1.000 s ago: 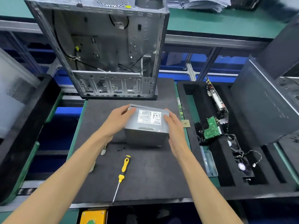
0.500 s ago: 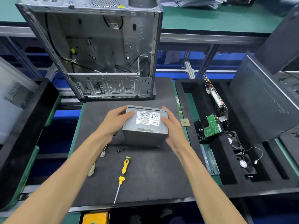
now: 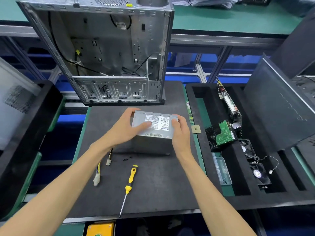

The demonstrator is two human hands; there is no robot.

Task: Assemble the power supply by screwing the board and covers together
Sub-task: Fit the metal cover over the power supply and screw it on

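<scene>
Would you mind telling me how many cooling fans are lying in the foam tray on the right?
2. One fan lies just past the green circuit board; the other fan lies nearer the camera, with a white plug on its wire. More may be hidden behind the dark panel.

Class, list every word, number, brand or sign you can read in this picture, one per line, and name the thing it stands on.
White label on the power supply: printed text and marks, too small and blurred to read.
Barcode strip on the same box: digits unreadable.
Yellow sticker on the computer case: unreadable.
Nothing else carries legible text.
</scene>
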